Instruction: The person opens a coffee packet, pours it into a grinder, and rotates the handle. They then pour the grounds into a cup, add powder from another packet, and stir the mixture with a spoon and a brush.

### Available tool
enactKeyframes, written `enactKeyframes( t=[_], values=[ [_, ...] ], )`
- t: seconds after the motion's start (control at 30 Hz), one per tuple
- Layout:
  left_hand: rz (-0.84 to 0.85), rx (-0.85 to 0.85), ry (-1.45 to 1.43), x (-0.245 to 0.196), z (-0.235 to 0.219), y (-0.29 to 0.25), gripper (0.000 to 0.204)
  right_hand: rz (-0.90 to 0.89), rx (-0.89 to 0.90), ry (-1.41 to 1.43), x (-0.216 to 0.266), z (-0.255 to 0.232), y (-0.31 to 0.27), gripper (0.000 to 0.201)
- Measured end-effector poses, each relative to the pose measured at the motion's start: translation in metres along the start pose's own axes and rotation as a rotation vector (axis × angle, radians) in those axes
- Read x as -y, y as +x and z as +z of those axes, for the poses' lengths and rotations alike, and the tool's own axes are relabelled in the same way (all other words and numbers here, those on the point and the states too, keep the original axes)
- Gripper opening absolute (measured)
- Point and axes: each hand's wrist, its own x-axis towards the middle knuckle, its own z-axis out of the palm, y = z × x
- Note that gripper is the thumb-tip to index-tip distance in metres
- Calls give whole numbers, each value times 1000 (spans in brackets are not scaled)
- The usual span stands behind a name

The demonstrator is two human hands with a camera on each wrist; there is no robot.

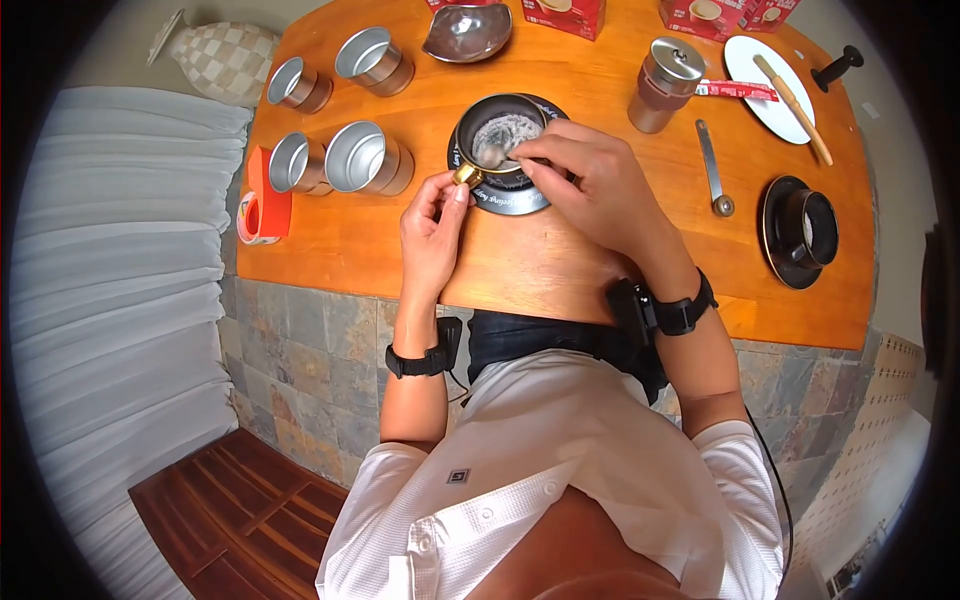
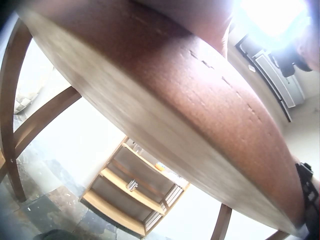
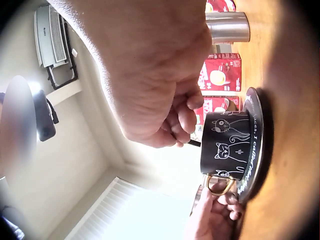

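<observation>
A black cup with white cat drawings and a gold handle stands on a black saucer with white lettering. Inside it lies a pale, powdery or frothy content. My left hand holds the cup's handle between thumb and fingers, at the near left side. From above the right rim, my right hand pinches a spoon, whose tip dips into the content. A short dark piece of its handle shows below the fingers in the right wrist view. The left wrist view shows mostly the table's edge.
Several metal cups stand at the left beside red-orange tape. A silver bowl and red boxes line the back. Rightward are a lidded canister, a long-handled scoop, a white plate and another black cup.
</observation>
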Motion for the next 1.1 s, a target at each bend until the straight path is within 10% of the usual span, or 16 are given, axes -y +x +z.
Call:
enactKeyframes(
  t=[1.1],
  values=[
    [-3, 16, 25, 0, 0, 0, 22, 6, -122, -144, 1, -2, 3, 11]
  ],
)
